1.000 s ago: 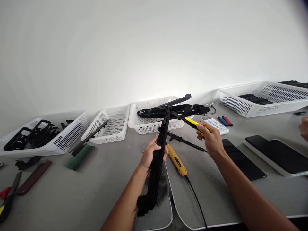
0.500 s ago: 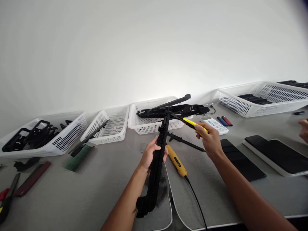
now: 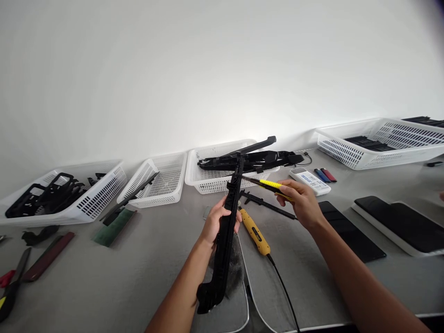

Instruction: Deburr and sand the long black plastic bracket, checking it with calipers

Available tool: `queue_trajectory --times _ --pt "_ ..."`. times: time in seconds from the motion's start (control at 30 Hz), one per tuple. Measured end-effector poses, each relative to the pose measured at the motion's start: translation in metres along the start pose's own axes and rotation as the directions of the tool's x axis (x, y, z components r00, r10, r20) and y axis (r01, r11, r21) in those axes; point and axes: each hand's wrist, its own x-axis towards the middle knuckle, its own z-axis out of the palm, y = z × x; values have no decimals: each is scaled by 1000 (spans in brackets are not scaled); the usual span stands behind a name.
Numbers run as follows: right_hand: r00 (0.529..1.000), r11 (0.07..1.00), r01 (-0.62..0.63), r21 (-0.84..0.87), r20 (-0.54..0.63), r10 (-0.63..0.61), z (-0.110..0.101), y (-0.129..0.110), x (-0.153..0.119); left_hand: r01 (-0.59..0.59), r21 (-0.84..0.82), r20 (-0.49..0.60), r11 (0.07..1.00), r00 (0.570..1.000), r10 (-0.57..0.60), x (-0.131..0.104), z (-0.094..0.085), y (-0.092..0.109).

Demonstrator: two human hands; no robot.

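My left hand is wrapped round the middle of a long black plastic trim piece, which slants up and away over the table. In my right hand is a yellow utility knife, its blade end meeting the trim piece's right edge near the upper end. Whether the blade cuts in is too small to tell. Below the knife, a yellow corded power tool and a black caliper lie on the table.
White baskets holding black plastic parts line the wall. Scissors, a dark red strip and a green sheet lie at left. At right are a white device, lighters, a black tablet and a black-topped white item.
My right hand has moved the knife slightly left and down along the trim piece's edge. My left hand stays put. Another person's hand at the right edge has mostly left view.
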Motion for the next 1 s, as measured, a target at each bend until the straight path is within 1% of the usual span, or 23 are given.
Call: queue_trajectory --times 0.07,0.2,0.33,0.37,0.47,0.5,0.6,0.63,0.73,0.77,0.87,0.97,1.0 --pt "998 999 -19 -38 56 21 0 0 -1 -3 5 -4 1000 1000 3 0 0 0" --pt "1000 1000 -14 -14 15 15 1 0 -1 -3 19 -5 1000 1000 3 0 -1 1" --pt "991 993 -107 40 87 103 0 0 0 -4 23 -4 1000 1000 4 0 0 2" --pt "990 992 -118 53 81 114 0 0 1 -4 23 -9 1000 1000 4 0 0 1" --pt "995 991 -98 86 -6 99 0 1 2 -1 23 -19 1000 1000 1 0 0 1" --pt "995 991 -94 90 -16 96 0 1 2 1 22 -20 1000 1000 0 0 0 1" --pt "995 991 -104 80 17 103 1 2 2 8 19 -21 1000 1000 -7 0 0 1" --pt "996 993 -92 75 6 92 1 2 2 10 18 -23 1000 1000 -10 0 1 1" --pt "996 998 -14 60 -87 19 2 3 3 22 15 -23 1000 999 -22 -1 1 1" --pt "995 998 1 56 -97 5 2 4 3 27 13 -22 1000 999 -27 -1 1 1" --pt "994 999 6 51 -111 0 1 6 4 36 7 -16 999 999 -36 -1 2 0" --pt "984 998 28 57 -179 -18 -1 7 5 33 7 -18 999 999 -32 -1 2 -1" --pt "982 997 36 63 -185 -24 -2 8 6 33 7 -19 999 999 -33 -1 2 -2"
